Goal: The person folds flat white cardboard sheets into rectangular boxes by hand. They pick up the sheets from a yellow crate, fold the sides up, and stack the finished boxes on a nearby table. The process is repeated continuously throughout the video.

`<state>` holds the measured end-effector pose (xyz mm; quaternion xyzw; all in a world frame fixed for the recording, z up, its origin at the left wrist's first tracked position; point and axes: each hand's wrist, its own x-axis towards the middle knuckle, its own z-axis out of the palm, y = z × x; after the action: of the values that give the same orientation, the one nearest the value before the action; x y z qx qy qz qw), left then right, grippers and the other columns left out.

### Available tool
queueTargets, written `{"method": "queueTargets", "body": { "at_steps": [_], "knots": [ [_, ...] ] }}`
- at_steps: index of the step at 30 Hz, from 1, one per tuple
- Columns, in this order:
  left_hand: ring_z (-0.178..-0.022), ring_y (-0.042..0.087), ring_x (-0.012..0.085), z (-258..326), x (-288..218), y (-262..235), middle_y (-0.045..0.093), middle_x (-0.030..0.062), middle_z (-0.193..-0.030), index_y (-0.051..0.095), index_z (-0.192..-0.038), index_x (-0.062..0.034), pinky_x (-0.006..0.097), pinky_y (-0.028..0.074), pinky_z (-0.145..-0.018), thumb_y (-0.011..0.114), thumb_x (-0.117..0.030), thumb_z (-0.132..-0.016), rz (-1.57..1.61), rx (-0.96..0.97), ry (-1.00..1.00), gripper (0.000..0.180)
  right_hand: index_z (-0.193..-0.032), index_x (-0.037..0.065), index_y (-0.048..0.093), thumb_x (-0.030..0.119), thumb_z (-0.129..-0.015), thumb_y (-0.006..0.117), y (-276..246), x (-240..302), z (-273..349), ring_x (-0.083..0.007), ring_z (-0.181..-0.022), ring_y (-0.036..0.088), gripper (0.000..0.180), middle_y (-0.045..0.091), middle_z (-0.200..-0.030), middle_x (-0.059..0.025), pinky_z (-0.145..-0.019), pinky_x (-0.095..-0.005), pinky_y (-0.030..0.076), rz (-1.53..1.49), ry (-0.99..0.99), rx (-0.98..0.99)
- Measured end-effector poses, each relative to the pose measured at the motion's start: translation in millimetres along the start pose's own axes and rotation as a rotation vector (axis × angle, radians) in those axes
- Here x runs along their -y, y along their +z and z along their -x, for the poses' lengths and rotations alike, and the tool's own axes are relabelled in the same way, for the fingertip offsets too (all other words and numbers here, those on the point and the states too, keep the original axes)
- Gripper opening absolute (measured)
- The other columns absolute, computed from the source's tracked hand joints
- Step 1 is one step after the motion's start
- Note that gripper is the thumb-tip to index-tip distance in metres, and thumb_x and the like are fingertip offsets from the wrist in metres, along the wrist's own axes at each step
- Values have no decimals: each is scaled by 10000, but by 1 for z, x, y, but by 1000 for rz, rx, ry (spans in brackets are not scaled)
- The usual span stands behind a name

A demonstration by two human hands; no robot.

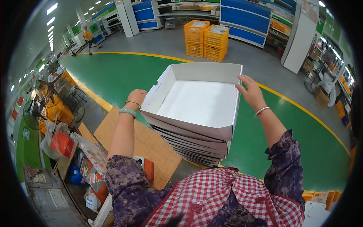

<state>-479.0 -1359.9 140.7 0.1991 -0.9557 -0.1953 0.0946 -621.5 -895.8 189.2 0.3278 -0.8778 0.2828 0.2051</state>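
Observation:
A white cardboard box tray [200,104], open at the top, sits uppermost on a tall stack of nested box trays [189,145] in front of me. My left hand [138,97] is closed at the tray's left rim, its fingertips partly hidden behind the wall. At the far right corner my right hand [251,92] grips the rim, with thumb and fingers bent against the wall. Nothing lies inside the top tray. The trays below show only as layered grey-white edges, slightly fanned, and the foot of the stack is hidden by my checked apron [204,193].
A brown board [151,151] lies left of the stack. Beside it are plastic bags, a red box [62,143] and a blue container [76,172]. Yellow crates [206,39] stand beyond the green floor. Fans [39,109] are at the left; a person [88,39] walks far off.

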Motion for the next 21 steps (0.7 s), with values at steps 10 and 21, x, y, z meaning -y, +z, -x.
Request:
{"method": "queueTargets", "body": {
  "at_steps": [10, 21],
  "knots": [
    [-907, 606, 353, -3, 0, 18, 650, 155, -978, 690, -991, -129, 413, 487, -821, 521, -168, -825, -74, -24, 110, 240, -1216, 92, 545, 368, -902, 504, -5, 18, 8, -274, -1105, 519, 419, 561, -1201, -120, -911, -359, 435, 102, 23, 18],
    [-922, 609, 350, -1, -25, 24, 645, 163, -987, 666, -987, -115, 427, 490, -803, 472, -89, -804, -319, -86, 26, 268, -1240, 104, 514, 371, -916, 473, -9, 19, -2, -275, -988, 551, 422, 604, -1073, -109, -837, -382, 461, 128, 81, 55]
  ]
}}
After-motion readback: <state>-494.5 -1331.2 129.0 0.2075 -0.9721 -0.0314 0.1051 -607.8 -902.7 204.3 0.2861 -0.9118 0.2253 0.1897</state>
